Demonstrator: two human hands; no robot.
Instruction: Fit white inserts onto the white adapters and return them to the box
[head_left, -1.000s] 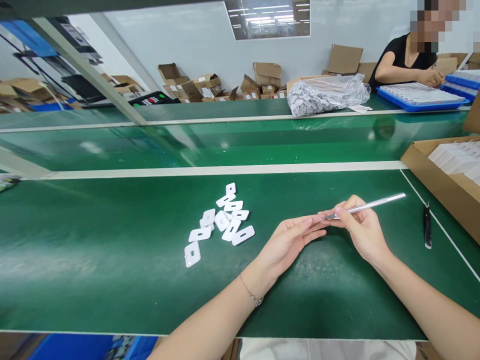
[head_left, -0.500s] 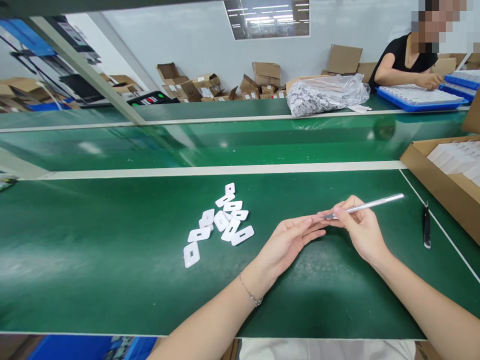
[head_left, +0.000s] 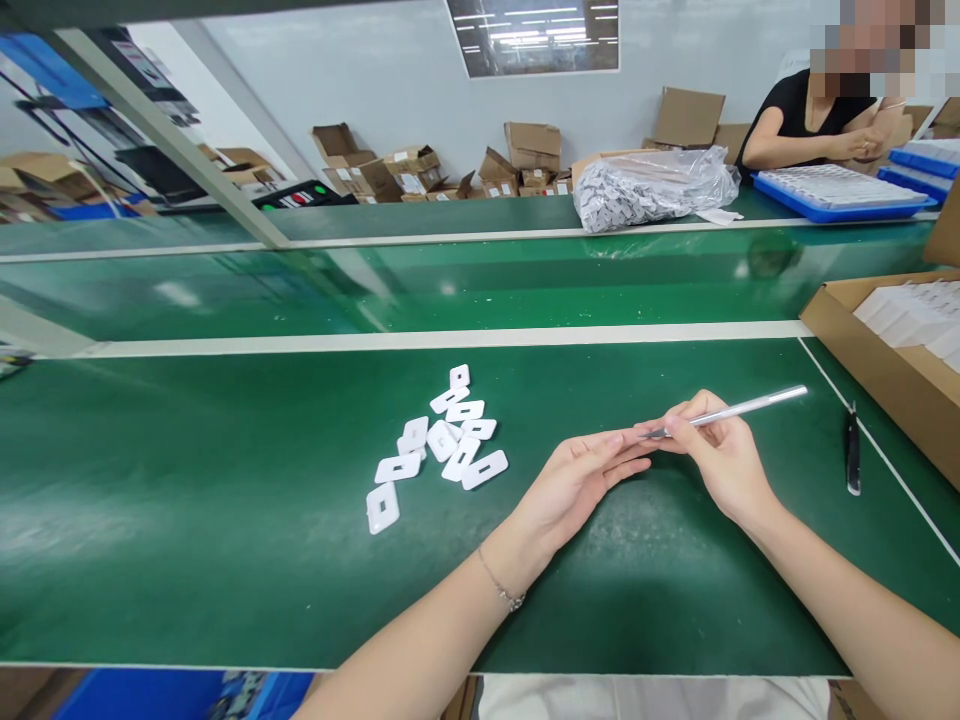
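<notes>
My right hand (head_left: 718,455) grips a thin silver craft knife (head_left: 739,408) like a pen, its handle pointing up and to the right. The blade end meets the fingertips of my left hand (head_left: 581,483), which lies palm up with its fingers stretched out flat over the green mat (head_left: 225,520). Whether a small part sits between those fingertips is hidden. To the left of my hands, several small white plastic plates (head_left: 450,440) with rectangular holes lie in a loose pile on the mat.
A black-handled tool (head_left: 853,455) lies on the mat at the right. A cardboard box (head_left: 862,345) of white parts stands beyond it. Across the green conveyor (head_left: 450,285) lie a plastic bag of parts (head_left: 652,188) and blue trays (head_left: 840,195), where a person in black (head_left: 806,120) works.
My hands and the knife have stayed still. The person across the belt has lifted their hands up off the blue tray.
</notes>
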